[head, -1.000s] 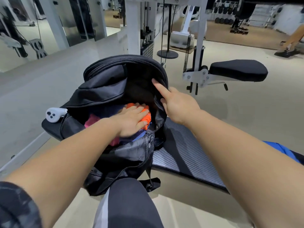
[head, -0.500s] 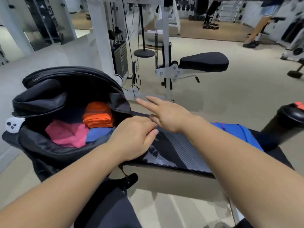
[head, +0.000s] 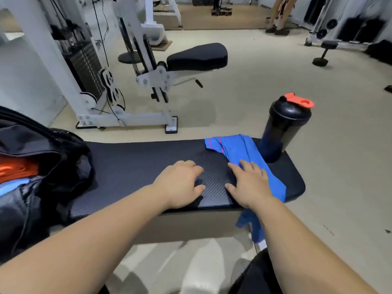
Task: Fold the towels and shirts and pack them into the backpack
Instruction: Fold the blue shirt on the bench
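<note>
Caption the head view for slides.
Left hand and right hand over the bench, right at the blue cloth; shaker bottle beside it, open backpack at left.

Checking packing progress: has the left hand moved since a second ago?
Yes. The left hand left the backpack and moved right along the bench, toward the blue cloth.

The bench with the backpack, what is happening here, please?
A person is packing clothes into the black backpack at the left end of the bench; a folded orange piece already lies inside. The left hand is open over the bare bench top; the right hand, open too, is at the edge of an unfolded blue cloth beside a black shaker bottle.
</note>
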`<state>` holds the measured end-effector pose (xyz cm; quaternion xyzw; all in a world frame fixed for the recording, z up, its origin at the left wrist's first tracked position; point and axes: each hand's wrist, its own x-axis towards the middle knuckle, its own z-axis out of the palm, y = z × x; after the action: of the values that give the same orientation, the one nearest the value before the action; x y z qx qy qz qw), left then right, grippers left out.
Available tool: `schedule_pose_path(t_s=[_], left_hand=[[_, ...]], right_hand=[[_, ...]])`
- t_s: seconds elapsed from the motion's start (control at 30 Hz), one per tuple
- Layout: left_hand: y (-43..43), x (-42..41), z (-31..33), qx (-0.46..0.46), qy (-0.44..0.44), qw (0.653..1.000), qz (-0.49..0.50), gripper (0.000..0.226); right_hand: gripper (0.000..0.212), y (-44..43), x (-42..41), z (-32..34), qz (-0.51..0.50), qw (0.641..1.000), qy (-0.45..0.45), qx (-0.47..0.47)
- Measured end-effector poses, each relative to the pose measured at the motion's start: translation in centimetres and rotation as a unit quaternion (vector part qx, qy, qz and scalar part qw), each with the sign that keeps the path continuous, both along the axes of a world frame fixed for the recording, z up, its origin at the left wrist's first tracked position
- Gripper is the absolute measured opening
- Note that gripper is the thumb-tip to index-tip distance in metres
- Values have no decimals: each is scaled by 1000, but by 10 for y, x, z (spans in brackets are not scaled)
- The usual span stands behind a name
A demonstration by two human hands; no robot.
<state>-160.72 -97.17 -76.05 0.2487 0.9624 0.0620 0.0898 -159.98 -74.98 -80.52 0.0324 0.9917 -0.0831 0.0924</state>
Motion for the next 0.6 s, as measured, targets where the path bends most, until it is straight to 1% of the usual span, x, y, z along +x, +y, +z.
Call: schedule_pose_path(t_s=[0.07,0.13,0.23,0.33,0.4,0.5,0.6], left_hand=[[23,-6,-11,-8,-8,1000,-7,53],[42,-11,-22,-8,-28,1000,-10,63],[64,-21,-33,15,-43,999,-6,70],[84,-27,-44,13,-29,999,-36,67],[96,-24,-51,-6,-47,998,-52,65],[105,-15,-60,-36,-51,996,-56,63],[91,-9,-58,-51,-6,997,-53,58]], right_hand=[[71,12,1,-2,-13,1000,-17,-19],[70,20,0,2,-19,998,-29,-61],[67,33,-5,10,-31,994,-29,-106],[71,44,-5,13,-90,989,-38,-110],[71,47,-4,13,-108,986,-67,-105],[55,44,-2,13,-82,991,-66,-78],[50,38,0,16,-60,991,-43,-114]])
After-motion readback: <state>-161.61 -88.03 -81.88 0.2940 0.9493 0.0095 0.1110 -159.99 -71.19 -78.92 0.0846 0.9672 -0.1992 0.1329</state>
